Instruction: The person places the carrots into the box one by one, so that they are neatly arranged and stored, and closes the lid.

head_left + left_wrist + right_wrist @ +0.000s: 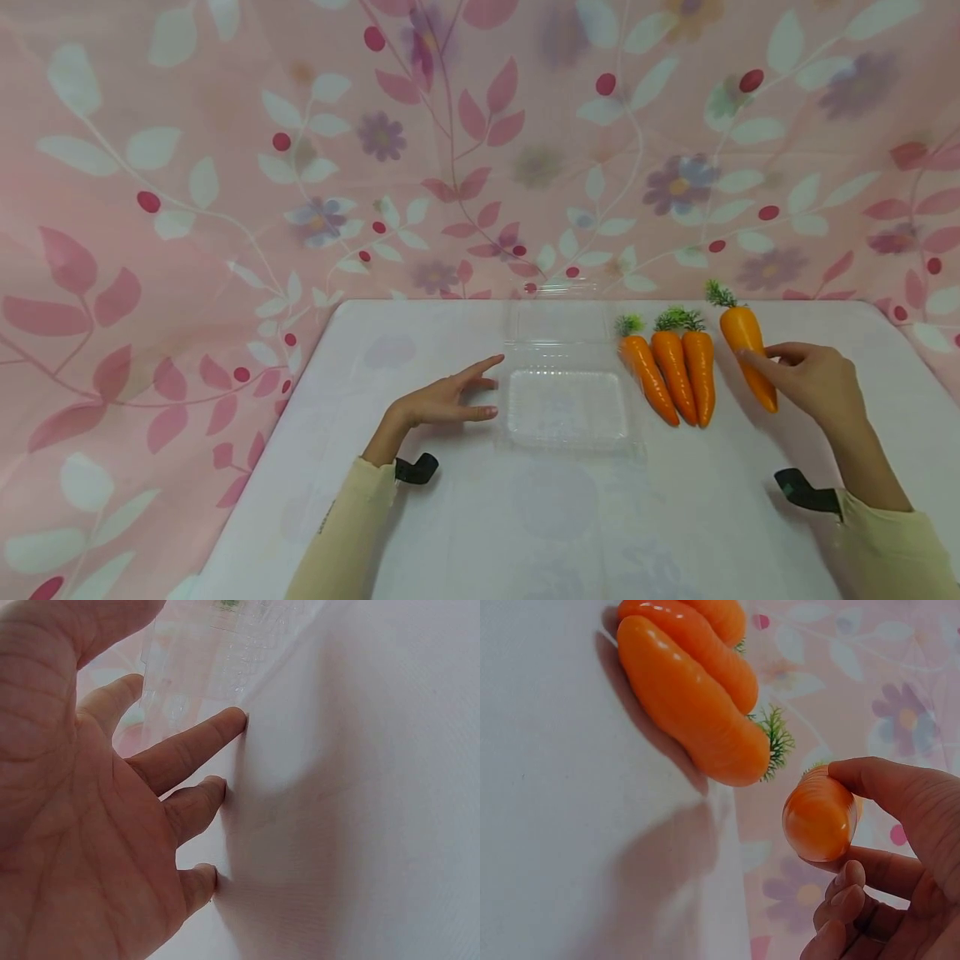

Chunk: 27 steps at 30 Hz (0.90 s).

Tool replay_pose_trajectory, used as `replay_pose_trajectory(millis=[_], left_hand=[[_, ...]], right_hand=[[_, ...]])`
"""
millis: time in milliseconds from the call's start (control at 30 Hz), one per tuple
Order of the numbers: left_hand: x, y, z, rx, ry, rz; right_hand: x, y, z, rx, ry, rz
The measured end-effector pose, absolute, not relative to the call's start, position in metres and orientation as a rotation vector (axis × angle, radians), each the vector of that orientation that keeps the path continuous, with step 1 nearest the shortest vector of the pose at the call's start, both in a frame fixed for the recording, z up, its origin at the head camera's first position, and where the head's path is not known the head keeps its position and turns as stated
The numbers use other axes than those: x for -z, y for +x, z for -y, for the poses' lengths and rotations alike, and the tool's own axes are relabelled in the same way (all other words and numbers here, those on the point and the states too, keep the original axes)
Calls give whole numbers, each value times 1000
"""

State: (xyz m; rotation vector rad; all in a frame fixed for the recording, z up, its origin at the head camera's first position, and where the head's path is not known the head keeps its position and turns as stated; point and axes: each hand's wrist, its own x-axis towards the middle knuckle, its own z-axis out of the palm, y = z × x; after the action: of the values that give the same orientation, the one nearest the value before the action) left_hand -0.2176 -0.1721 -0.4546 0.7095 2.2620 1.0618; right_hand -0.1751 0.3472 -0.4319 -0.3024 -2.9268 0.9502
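Note:
My right hand [817,383] pinches a carrot [742,342] between thumb and fingers, its green top pointing away from me. In the right wrist view the tip of that carrot [819,821] faces the camera, above the table. Three more carrots [671,375] lie side by side to its left. A clear plastic box [566,408] stands with its lid [558,321] folded back. Left of the box, my left hand [446,400] has its fingers spread and grips nothing. In the left wrist view the fingertips [236,720] of this hand are at the tabletop.
The white-covered table [480,517] ends at a back edge against a pink floral cloth [465,150]. A dark wrist mount [417,468] sits at the left sleeve, and another dark mount [806,490] at the right sleeve.

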Motion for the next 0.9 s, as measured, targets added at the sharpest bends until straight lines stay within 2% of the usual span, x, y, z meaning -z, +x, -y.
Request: replay_pose_trajectory(millis=[567,900], left_hand=[[457,-218,173,-1102,708,-2234],[457,-218,173,-1106,727,-2229]], right_hand=[[408,-173,-315,-1031,-263,2894],[400,-170,-288,-1036,-127,2861]])
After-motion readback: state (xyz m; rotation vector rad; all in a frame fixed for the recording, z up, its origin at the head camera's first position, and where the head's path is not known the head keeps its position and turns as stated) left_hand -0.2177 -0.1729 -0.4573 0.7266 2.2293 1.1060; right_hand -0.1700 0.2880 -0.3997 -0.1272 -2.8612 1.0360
